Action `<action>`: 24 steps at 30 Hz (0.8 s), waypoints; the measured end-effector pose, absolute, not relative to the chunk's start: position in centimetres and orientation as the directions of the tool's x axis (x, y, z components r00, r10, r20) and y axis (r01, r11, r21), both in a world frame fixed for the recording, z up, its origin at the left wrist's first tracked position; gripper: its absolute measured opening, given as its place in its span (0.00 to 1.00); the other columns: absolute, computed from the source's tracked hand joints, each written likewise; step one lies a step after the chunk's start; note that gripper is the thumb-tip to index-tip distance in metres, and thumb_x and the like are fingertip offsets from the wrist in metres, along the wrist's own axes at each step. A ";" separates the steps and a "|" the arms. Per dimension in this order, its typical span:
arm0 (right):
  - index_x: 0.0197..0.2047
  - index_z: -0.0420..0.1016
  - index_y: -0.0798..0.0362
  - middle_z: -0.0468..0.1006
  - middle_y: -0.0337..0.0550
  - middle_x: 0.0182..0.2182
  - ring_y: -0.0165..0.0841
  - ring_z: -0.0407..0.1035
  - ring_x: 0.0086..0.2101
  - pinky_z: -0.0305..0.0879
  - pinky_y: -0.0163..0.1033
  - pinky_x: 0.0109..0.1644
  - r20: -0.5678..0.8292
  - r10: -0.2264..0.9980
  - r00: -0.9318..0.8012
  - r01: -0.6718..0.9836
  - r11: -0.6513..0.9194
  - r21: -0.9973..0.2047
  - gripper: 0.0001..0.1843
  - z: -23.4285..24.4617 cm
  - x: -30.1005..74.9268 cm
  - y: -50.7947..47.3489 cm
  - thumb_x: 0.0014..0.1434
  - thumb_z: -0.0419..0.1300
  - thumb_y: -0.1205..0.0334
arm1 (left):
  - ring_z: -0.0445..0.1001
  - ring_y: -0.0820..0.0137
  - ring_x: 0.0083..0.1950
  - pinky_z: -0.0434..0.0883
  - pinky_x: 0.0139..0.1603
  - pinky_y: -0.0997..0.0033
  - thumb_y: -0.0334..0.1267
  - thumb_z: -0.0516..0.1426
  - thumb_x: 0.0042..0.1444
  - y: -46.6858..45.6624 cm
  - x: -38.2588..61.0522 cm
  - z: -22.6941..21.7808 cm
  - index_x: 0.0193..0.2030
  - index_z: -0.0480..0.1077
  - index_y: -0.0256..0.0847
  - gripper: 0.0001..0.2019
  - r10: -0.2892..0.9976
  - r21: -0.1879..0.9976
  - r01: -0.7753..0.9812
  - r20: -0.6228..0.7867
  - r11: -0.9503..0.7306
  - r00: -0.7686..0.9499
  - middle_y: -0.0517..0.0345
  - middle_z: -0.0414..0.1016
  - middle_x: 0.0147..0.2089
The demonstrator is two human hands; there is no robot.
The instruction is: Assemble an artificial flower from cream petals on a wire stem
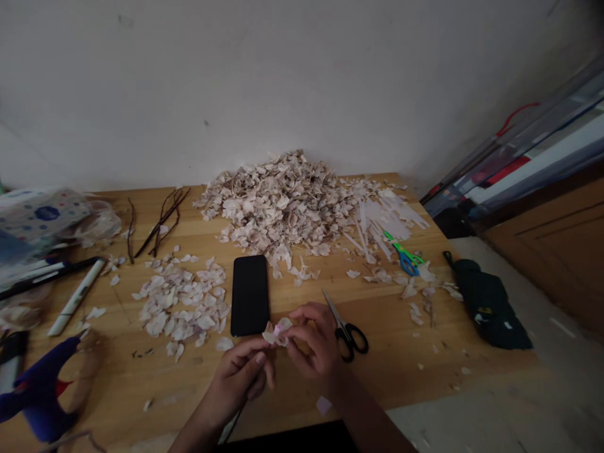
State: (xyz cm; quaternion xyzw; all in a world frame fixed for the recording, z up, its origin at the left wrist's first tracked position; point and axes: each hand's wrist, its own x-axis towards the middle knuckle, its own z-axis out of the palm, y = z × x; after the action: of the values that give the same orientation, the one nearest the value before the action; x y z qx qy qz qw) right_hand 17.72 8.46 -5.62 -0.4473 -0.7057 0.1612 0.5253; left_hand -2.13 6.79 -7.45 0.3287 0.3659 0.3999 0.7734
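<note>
Leftward, a dotted pack (44, 214) sits on the table (396, 362), contents hidden. Between the hands, a petal cluster (277, 333) is pinched by the right hand (314, 340); the left hand (243, 371) apparently grips its base.

Head view: close above table (297, 290), facing forward and down, wall (283, 75) beyond.

On the table (391, 355), a petal heap (283, 204) is lying before the wall (302, 75), twigs (151, 236) at left, strips (389, 218) at right. Before the heap, a phone (250, 292) is lying with a smaller pile (163, 302) at left and scissors (340, 325) at near right, while the left hand (243, 371) and right hand (316, 343) are flanking a flower (277, 333). A glue gun (40, 385) is lying at near left, a pouch (491, 305) at right.
</note>
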 end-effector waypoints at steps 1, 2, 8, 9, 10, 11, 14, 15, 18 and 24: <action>0.45 0.75 0.47 0.72 0.46 0.46 0.40 0.68 0.46 0.70 0.48 0.47 0.598 0.800 -0.048 0.461 0.549 -0.697 0.10 -5.6 17.7 8.5 0.66 0.58 0.72 | 0.51 0.83 0.14 0.49 0.17 0.81 0.46 0.65 0.64 6.8 -2.1 -7.5 0.50 0.83 0.48 0.11 0.859 0.800 -0.380 -0.301 0.464 0.414 0.58 0.82 0.23; 0.45 0.75 0.47 0.71 0.46 0.46 0.40 0.68 0.46 0.71 0.48 0.47 0.600 0.799 -0.048 0.461 0.551 -0.696 0.10 -5.6 17.7 8.5 0.66 0.58 0.71 | 0.51 0.83 0.14 0.49 0.17 0.81 0.46 0.65 0.64 6.8 -2.1 -7.5 0.50 0.83 0.49 0.11 0.858 0.799 -0.381 -0.302 0.465 0.415 0.58 0.82 0.23; 0.45 0.76 0.47 0.72 0.45 0.46 0.40 0.68 0.46 0.71 0.47 0.47 0.589 0.806 -0.050 0.453 0.544 -0.706 0.11 -5.6 17.7 8.4 0.66 0.58 0.72 | 0.52 0.83 0.15 0.49 0.17 0.82 0.46 0.65 0.63 6.8 -2.0 -7.3 0.50 0.84 0.50 0.11 0.859 0.794 -0.390 -0.299 0.465 0.415 0.58 0.82 0.22; 0.45 0.76 0.47 0.72 0.46 0.46 0.40 0.68 0.46 0.70 0.47 0.47 0.586 0.809 -0.052 0.450 0.543 -0.709 0.11 -5.6 17.7 8.4 0.66 0.58 0.72 | 0.52 0.83 0.15 0.49 0.17 0.82 0.46 0.65 0.63 6.8 -2.0 -7.2 0.49 0.84 0.50 0.10 0.859 0.793 -0.391 -0.301 0.466 0.414 0.58 0.82 0.22; 0.45 0.76 0.47 0.72 0.46 0.47 0.40 0.68 0.46 0.70 0.47 0.47 0.583 0.810 -0.054 0.447 0.542 -0.712 0.11 -5.6 17.8 8.3 0.66 0.58 0.72 | 0.52 0.82 0.15 0.49 0.17 0.82 0.46 0.65 0.64 6.9 -2.0 -7.1 0.49 0.84 0.50 0.10 0.859 0.793 -0.391 -0.303 0.468 0.412 0.58 0.82 0.23; 0.46 0.76 0.48 0.72 0.46 0.47 0.40 0.67 0.46 0.70 0.47 0.47 0.583 0.811 -0.054 0.443 0.542 -0.714 0.11 -5.6 17.8 8.3 0.66 0.58 0.72 | 0.52 0.82 0.15 0.50 0.17 0.82 0.45 0.65 0.63 6.9 -1.9 -7.0 0.49 0.84 0.51 0.10 0.859 0.793 -0.391 -0.304 0.468 0.412 0.58 0.82 0.23; 0.46 0.76 0.47 0.71 0.45 0.47 0.40 0.67 0.47 0.69 0.46 0.47 0.582 0.811 -0.059 0.433 0.546 -0.717 0.11 -5.6 17.8 8.4 0.66 0.58 0.72 | 0.53 0.82 0.15 0.50 0.17 0.82 0.45 0.66 0.63 7.0 -1.8 -6.9 0.48 0.84 0.50 0.10 0.858 0.793 -0.388 -0.307 0.470 0.411 0.59 0.82 0.22; 0.46 0.76 0.47 0.71 0.45 0.47 0.40 0.66 0.47 0.69 0.46 0.47 0.584 0.810 -0.060 0.431 0.549 -0.716 0.11 -5.6 17.8 8.4 0.66 0.58 0.72 | 0.52 0.82 0.15 0.50 0.17 0.82 0.45 0.66 0.63 7.0 -1.8 -6.9 0.48 0.84 0.50 0.10 0.858 0.792 -0.388 -0.308 0.471 0.411 0.59 0.81 0.22; 0.46 0.75 0.48 0.70 0.44 0.47 0.39 0.66 0.46 0.68 0.46 0.47 0.587 0.807 -0.060 0.424 0.553 -0.717 0.11 -5.6 17.8 8.5 0.65 0.59 0.73 | 0.52 0.83 0.15 0.49 0.17 0.83 0.45 0.66 0.63 7.0 -1.9 -7.0 0.48 0.84 0.50 0.09 0.857 0.790 -0.388 -0.313 0.474 0.410 0.59 0.82 0.22; 0.52 0.73 0.45 0.70 0.44 0.49 0.40 0.66 0.48 0.68 0.47 0.52 0.565 0.823 -0.055 0.396 0.538 -0.745 0.15 -6.0 17.8 8.3 0.65 0.59 0.71 | 0.52 0.82 0.15 0.49 0.17 0.83 0.45 0.66 0.63 6.8 -2.0 -7.1 0.48 0.84 0.50 0.10 0.859 0.783 -0.398 -0.322 0.478 0.398 0.59 0.81 0.22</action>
State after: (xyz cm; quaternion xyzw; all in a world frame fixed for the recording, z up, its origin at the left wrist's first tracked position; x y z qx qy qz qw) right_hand 17.80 8.28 -6.01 -0.4366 -0.6978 0.2013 0.5310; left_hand -1.99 6.83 -7.11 0.3112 0.3700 0.4051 0.7760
